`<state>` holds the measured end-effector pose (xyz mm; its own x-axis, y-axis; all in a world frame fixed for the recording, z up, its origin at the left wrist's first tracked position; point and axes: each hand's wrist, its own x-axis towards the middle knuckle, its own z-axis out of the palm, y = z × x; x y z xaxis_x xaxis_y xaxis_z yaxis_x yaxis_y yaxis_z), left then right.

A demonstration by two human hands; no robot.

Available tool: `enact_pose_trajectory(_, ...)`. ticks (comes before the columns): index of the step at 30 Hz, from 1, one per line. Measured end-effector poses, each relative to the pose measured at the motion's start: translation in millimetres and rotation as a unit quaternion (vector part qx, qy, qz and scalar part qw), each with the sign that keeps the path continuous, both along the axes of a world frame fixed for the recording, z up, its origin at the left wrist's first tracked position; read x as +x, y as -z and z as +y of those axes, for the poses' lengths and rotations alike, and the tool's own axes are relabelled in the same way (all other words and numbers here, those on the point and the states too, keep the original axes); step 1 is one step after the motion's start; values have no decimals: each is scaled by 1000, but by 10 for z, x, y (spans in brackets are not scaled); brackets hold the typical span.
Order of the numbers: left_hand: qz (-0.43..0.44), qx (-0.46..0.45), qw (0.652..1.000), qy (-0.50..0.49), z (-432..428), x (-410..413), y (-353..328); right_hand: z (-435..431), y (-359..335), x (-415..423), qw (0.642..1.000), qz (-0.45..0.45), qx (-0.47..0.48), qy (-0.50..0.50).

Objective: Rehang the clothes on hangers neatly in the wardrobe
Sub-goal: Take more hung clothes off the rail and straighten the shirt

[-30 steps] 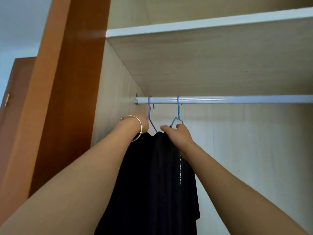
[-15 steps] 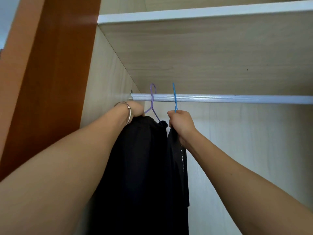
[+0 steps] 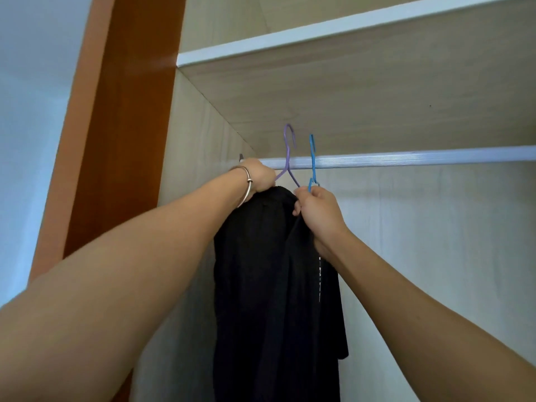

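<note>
Two black garments [image 3: 269, 285] hang close together at the left end of the silver wardrobe rail [image 3: 406, 159]. A purple hanger [image 3: 287, 153] and a blue hanger [image 3: 312, 161] carry them; both hooks stand raised above the rail. My left hand [image 3: 261, 177], with a metal bangle on the wrist, is closed on the purple hanger's left shoulder and the cloth there. My right hand [image 3: 317, 211] grips the blue hanger just below its neck, together with black fabric. The hangers' lower parts are hidden by cloth and hands.
A pale wooden shelf [image 3: 348, 33] sits just above the rail. The wardrobe's left side wall [image 3: 191, 158] is right beside my left hand, with an orange-brown door [image 3: 124, 126] further left. To the right the rail carries no hangers.
Both hangers have been lifted, so their hooks now stand above the rail instead of resting on it. My hands rose with them, and the garments bunched closer together.
</note>
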<state>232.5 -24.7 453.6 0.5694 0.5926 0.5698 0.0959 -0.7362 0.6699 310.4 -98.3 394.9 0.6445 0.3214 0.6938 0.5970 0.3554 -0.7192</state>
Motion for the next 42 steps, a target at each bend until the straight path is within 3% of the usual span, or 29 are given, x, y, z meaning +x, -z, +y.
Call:
enact_pose_trajectory(8, 39, -68, 997, 4, -270, -829, 620, -109, 404, -482, 994, -40, -70, -70)
enact_pose_trajectory(14, 50, -75, 991, -94, -387, -1763, 1206, -138, 981, -1204, 964, -185, -143, -124)
enact_pose_trajectory(19, 71, -82, 973, -204, -429, -2637, 1529, 38, 1298, -1968, 941, -126, -138, -283)
enact_pose_trajectory(24, 104, -80, 941, -311, -496, -3602, 1742, 264, 1535, -2878, 893, -59, -122, -429)
enact_pose_trajectory(30, 147, -59, 905, -395, -510, -4730, 1893, 482, 1688, -3977, 785, -23, -135, -604)
enact_pose_trajectory(37, 188, 40, 858, -476, -153, -5769, 2030, 1019, 1728, -4897, 724, -57, -162, -668)
enact_pose_trajectory(42, 204, 52, 831, -514, 249, -6260, 2221, 1501, 1765, -5097, 720, -202, -217, -628)
